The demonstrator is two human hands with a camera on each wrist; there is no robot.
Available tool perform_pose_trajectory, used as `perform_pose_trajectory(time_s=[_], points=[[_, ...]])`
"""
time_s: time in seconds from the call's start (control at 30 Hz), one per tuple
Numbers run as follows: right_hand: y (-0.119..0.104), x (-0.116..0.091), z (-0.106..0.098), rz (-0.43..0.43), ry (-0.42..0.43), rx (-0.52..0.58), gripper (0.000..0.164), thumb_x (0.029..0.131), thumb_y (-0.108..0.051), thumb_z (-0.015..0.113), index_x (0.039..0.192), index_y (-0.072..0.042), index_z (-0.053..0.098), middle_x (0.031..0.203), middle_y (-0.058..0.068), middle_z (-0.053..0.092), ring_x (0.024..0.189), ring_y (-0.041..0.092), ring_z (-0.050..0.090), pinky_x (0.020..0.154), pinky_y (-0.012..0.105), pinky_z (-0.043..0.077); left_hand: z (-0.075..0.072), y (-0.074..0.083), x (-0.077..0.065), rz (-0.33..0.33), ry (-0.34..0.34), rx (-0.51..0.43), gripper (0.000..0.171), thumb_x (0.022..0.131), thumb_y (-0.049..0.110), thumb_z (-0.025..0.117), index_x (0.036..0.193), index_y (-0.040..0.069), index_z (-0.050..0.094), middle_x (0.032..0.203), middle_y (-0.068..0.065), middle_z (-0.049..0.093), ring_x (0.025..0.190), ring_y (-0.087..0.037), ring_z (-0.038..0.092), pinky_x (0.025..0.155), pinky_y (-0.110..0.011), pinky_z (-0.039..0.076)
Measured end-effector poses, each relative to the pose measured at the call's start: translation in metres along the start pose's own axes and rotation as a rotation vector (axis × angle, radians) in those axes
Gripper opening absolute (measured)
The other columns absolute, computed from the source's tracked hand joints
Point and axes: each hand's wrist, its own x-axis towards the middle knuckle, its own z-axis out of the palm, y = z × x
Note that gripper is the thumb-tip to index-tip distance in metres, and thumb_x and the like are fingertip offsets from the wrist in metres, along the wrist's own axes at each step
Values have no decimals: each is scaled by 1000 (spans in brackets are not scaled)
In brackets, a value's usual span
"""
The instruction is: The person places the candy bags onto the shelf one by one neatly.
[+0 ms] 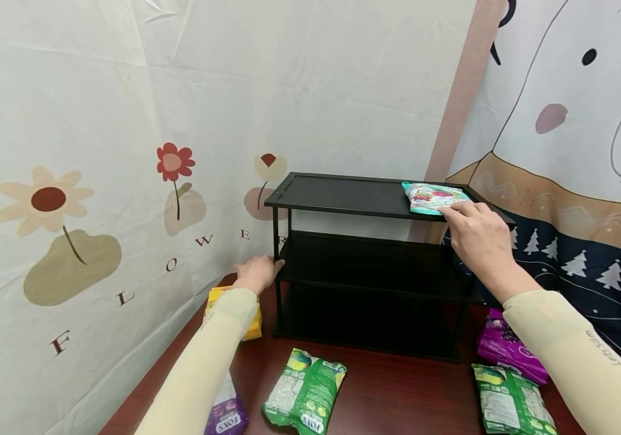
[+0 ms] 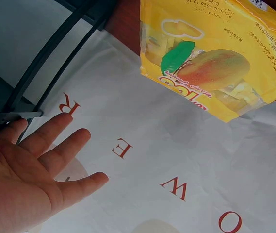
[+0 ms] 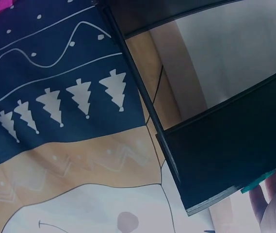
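My right hand (image 1: 479, 232) is at the near right corner of a teal candy bag (image 1: 434, 197) printed with red fruit, pinching its edge. The bag lies on the right end of the top tier of a black three-tier rack (image 1: 343, 194). In the right wrist view only the fingers (image 3: 272, 187) and a sliver of teal wrapper show beside the rack's top board. My left hand (image 1: 258, 273) touches the rack's left front post, its fingers spread and fairly straight in the left wrist view. A yellow mango candy bag (image 2: 201, 68) stands near that hand.
On the dark red table (image 1: 386, 386) lie a green candy bag (image 1: 306, 389) in front of the rack and a purple bag (image 1: 226, 411) beside my left forearm. Another green bag (image 1: 511, 402) and a magenta bag (image 1: 506, 347) lie at the right. Printed cloth (image 1: 343, 90) hangs behind.
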Motion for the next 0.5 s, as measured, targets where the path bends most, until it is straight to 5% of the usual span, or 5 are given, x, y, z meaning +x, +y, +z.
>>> perform_pose_trajectory(time_s=[0.5], points=[[1, 1, 0, 0, -119, -5, 40, 90, -15, 60, 128, -3, 66, 123, 20, 62, 111, 41, 55, 89, 56, 49, -1, 0, 0, 4, -6, -9, 47, 107, 43, 40, 110, 8, 71, 111, -19, 69, 113, -45, 59, 100, -77, 24]])
